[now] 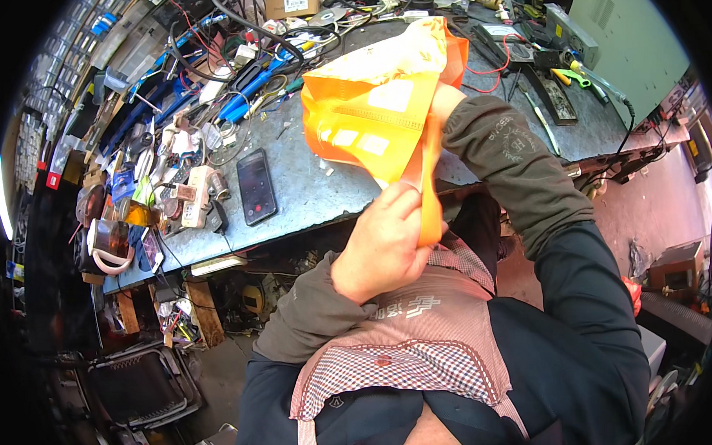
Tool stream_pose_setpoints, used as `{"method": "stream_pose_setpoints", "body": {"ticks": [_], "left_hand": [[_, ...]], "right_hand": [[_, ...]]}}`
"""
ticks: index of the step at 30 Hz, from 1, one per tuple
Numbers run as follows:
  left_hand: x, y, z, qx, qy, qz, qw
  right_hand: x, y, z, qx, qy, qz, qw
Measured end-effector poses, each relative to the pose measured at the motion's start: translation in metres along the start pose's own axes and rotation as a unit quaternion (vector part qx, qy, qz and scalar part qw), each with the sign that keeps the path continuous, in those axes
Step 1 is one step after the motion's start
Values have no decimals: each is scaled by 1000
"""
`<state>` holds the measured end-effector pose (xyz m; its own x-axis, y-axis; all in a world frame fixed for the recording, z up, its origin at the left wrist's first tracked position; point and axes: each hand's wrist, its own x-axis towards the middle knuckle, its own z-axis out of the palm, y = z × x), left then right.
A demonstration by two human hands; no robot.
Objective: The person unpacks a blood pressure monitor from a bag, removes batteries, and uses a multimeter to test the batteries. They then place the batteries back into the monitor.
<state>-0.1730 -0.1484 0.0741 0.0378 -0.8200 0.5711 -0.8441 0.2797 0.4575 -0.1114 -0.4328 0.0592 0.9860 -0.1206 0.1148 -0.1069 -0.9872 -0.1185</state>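
The orange bag [360, 113] spreads across the frame's upper centre, directly above the left hand [380, 243]; the right hand [445, 104], nearer its body, vanishes at its right edge, grip impossible to tell; the left clamps its strap [431, 213].

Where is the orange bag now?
In the head view, the orange bag is upper centre, over the workbench, right of the phone, held by the left hand.
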Motion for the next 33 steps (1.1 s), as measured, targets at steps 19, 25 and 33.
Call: {"method": "stream_pose_setpoints", "body": {"ticks": [19,25,33], "left_hand": [[73,-237,-75,-582,220,-435,651],[117,-183,-75,-380,203,-341,836],[155,-173,-107,-337,290,-256,858]], "right_hand": [[-58,-25,32,510,196,4,837],[-82,-29,32,790,208,-30,576],[-70,-25,10,880,184,-79,431]]}}
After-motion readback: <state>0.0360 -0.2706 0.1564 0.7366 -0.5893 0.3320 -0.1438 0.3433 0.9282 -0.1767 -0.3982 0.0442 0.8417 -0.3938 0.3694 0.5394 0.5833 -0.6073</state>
